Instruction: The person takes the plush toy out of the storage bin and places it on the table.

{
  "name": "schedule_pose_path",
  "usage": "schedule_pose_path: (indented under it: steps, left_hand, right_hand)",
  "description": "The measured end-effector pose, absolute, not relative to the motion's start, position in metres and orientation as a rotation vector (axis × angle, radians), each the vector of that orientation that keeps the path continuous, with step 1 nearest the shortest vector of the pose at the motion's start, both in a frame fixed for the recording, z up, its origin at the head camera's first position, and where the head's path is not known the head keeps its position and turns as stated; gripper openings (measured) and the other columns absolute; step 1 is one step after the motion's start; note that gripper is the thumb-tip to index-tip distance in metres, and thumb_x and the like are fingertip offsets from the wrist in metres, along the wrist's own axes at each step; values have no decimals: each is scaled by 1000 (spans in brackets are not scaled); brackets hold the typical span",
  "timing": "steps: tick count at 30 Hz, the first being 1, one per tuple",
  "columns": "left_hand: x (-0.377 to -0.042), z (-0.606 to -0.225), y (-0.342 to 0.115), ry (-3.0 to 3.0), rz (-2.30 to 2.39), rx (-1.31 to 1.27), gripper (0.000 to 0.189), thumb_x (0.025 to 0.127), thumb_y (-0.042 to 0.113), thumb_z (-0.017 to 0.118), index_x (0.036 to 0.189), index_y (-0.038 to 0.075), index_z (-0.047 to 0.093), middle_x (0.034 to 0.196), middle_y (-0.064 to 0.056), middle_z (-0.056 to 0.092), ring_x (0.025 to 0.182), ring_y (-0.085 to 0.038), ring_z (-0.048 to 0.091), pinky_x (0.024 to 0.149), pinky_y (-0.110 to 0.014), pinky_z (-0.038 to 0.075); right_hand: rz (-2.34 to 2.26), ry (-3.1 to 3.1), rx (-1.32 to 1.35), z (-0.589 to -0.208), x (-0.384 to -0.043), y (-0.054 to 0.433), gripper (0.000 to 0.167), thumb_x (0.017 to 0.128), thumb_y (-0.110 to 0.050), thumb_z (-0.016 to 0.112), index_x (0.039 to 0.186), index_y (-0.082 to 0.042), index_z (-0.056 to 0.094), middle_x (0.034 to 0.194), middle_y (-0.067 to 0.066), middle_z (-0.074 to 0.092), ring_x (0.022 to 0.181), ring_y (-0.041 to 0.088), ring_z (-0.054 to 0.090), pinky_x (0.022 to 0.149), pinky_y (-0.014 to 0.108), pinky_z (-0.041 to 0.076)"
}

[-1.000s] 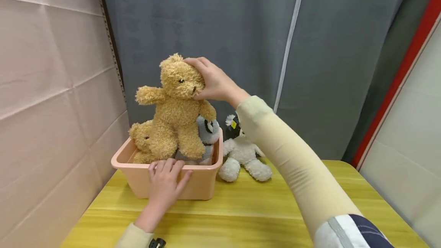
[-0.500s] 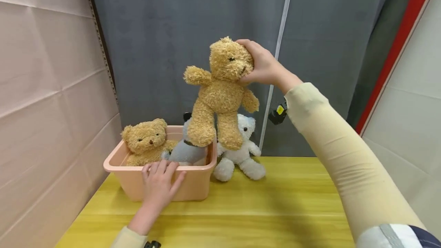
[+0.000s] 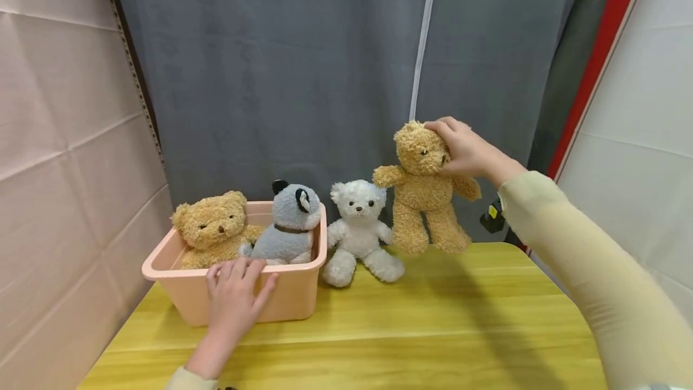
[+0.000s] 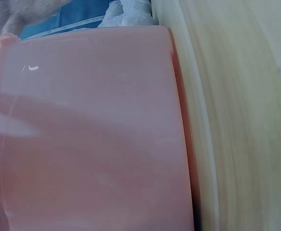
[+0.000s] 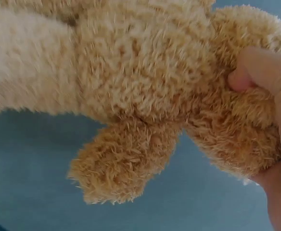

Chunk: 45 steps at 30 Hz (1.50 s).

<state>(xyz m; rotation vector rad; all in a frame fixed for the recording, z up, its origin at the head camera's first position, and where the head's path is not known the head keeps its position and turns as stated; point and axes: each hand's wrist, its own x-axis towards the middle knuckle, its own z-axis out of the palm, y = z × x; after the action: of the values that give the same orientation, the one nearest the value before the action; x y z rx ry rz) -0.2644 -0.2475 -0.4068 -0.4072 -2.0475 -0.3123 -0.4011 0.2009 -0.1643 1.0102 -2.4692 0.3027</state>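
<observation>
My right hand point(image 3: 468, 152) grips a curly golden-brown teddy bear point(image 3: 425, 194) by the side of its head. The bear hangs upright, its feet overlapping the table's back edge in the head view. In the right wrist view, the thumb and fingers press into the plush head point(image 5: 241, 120). With its fingers hooked over the front rim, my left hand point(image 3: 233, 297) holds a pink plastic bin point(image 3: 292, 300). Inside sit another golden-brown teddy bear point(image 3: 213, 227) and a grey plush animal point(image 3: 287, 239) with black-edged ears. Only the bin's outer wall point(image 4: 92, 120) fills most of the left wrist view.
A white teddy bear point(image 3: 360, 236) sits on the yellow wood-grain table point(image 3: 400, 330), between the bin and the held bear. A grey curtain point(image 3: 260, 77) hangs behind. Pale fabric walls point(image 3: 70, 197) flank the table on both sides.
My right hand has carried the golden-brown teddy bear from above the bin to the right, past the white bear, and lowered it. My left hand has stayed on the bin's rim.
</observation>
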Motion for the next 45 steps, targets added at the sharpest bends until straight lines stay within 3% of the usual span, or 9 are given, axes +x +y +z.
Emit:
schedule_pose_path:
  steps: [4, 8, 12, 20, 26, 35, 45]
  left_hand:
    - [-263, -407, -250, -2024, -305, -407, 44, 93, 51, 49, 98, 10, 63, 94, -10, 58, 87, -35, 48, 87, -58, 23]
    - [-260, -406, -252, -2011, -310, -406, 42, 92, 50, 51, 98, 10, 63, 93, -10, 59, 86, -35, 49, 87, -57, 23]
    - [-258, -408, -253, -2024, -297, -397, 44, 93, 52, 49, 98, 10, 63, 93, -10, 58, 87, -34, 49, 87, -57, 23]
    - [-257, -405, -254, -2029, -285, -395, 51, 96, 57, 41, 98, 11, 63, 93, -8, 58, 88, -33, 49, 87, -56, 23]
    - [-256, -405, -252, -2005, -278, -399, 51, 96, 57, 41, 97, 11, 64, 91, -8, 57, 86, -33, 49, 85, -56, 24]
    - [-255, -408, -250, -2012, -300, -387, 49, 96, 55, 44, 98, 11, 64, 91, -8, 57, 88, -32, 49, 86, -55, 23]
    - [-255, -407, -252, -2046, -290, -387, 52, 96, 57, 40, 100, 10, 64, 93, -8, 57, 88, -32, 48, 87, -56, 23]
  right_hand:
    - [299, -2490, 1003, -199, -412, 218, 84, 71, -3, 82, 141, 2, 36, 132, 26, 39, 120, 45, 40, 100, 63, 29]
    - [297, -2533, 971, -231, -420, 229, 81, 72, 7, 75, 141, 4, 33, 133, 28, 37, 121, 46, 38, 96, 60, 35]
    - [318, -2582, 911, -260, -424, 235, 78, 73, 16, 65, 143, 4, 31, 136, 29, 33, 123, 47, 34, 97, 60, 33]
    - [574, -2632, 734, -313, -442, 240, 83, 74, 17, 62, 146, 0, 26, 146, 27, 23, 134, 47, 23, 101, 62, 28]
    - [503, -2616, 822, -343, -453, 231, 77, 74, 19, 60, 143, 1, 31, 144, 28, 27, 133, 46, 25, 103, 61, 28]
    - [443, -2622, 800, -351, -461, 209, 78, 75, 21, 58, 144, -2, 31, 146, 26, 26, 139, 47, 13, 108, 62, 18]
    - [443, -2610, 757, -356, -457, 213, 77, 81, 16, 56, 148, -13, 32, 150, 25, 22, 139, 49, 15, 101, 68, 25]
